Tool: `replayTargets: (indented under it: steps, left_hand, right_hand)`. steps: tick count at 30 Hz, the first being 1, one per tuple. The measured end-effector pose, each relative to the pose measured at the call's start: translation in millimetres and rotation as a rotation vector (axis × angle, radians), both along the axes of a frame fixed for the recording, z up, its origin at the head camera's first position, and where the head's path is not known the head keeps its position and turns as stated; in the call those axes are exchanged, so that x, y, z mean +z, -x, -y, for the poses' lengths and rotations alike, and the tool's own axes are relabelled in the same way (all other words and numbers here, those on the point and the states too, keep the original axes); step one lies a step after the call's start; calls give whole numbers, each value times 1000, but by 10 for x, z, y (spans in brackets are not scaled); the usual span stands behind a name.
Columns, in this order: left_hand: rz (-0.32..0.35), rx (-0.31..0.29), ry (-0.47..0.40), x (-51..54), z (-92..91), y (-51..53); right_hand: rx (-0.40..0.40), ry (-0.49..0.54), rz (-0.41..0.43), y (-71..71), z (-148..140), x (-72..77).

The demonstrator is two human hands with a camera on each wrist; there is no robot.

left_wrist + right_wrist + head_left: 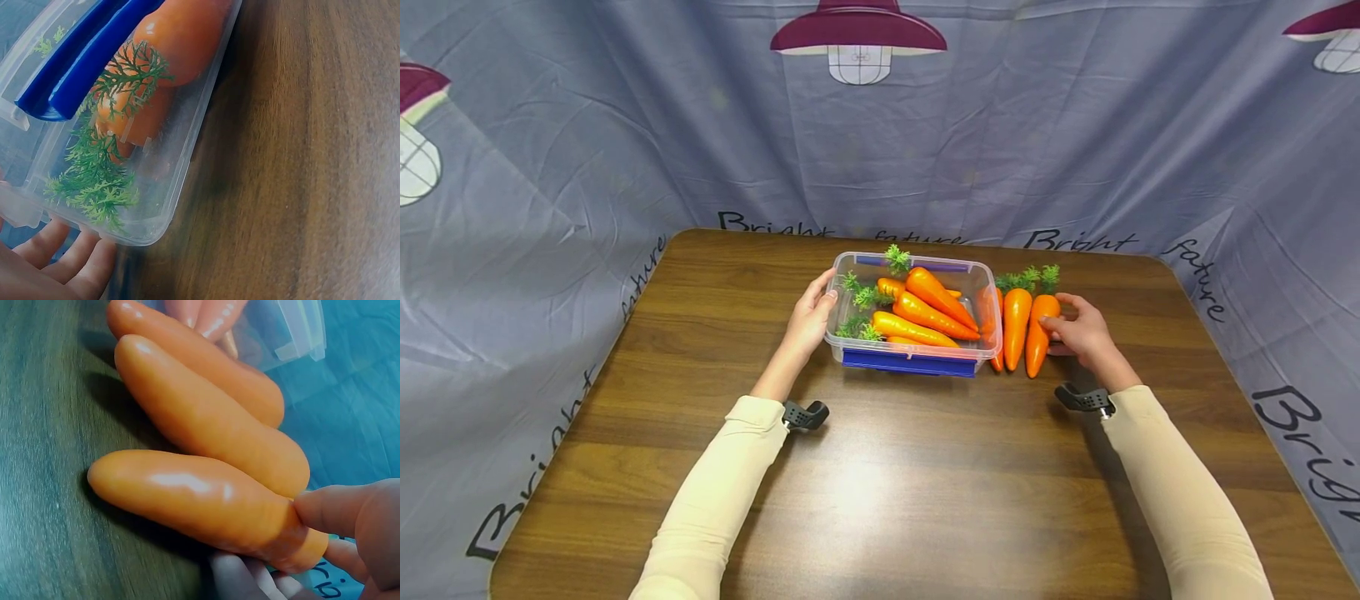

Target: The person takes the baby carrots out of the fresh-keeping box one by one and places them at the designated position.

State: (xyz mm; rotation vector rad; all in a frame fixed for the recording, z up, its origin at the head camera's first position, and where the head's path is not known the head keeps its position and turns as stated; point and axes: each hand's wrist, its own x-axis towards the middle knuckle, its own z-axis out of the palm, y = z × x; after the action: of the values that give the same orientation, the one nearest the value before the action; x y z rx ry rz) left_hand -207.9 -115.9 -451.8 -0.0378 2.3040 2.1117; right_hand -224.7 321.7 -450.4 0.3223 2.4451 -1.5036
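A clear plastic box (909, 352) with blue clips holds several orange carrots (934, 315) with green tops. My left hand (811, 318) grips the box's left end, its fingers against the end wall (144, 236) in the left wrist view. Right of the box, three carrots lie side by side on the table, the nearest to the box partly behind its wall. My right hand (1081, 332) pinches the rightmost carrot (1037, 343) near its thick top; the right wrist view shows thumb and fingers on either side of that carrot (187, 487). The middle carrot (206, 412) lies beside it, untouched.
The brown wooden table (880, 483) extends in front of the box and to both sides. Blue-grey cloth (700, 125) printed with lamps and lettering hangs behind the table and at its left and right sides.
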Motion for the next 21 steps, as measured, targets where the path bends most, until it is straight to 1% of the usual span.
replayTargets:
  steps: [4, 7, 13, 17, 21]
  left_hand:
    - [-2, -2, 11, -9, -5, 7]
    - [-8, 0, 2, -11, -10, 12]
    - [-13, -5, -13, -1, -10, 0]
    - [-9, -1, -3, 2, -3, -5]
    - [-3, 0, 1, 2, -3, 1]
  right_hand:
    - [-2, -17, 3, 3, 18, 16]
    - [-3, -31, 5, -15, 6, 50]
    - [-33, -61, -21, -36, -68, 106]
    - [-46, -79, -69, -21, -100, 202]
    - [-43, -89, -106, -16, -75, 326]
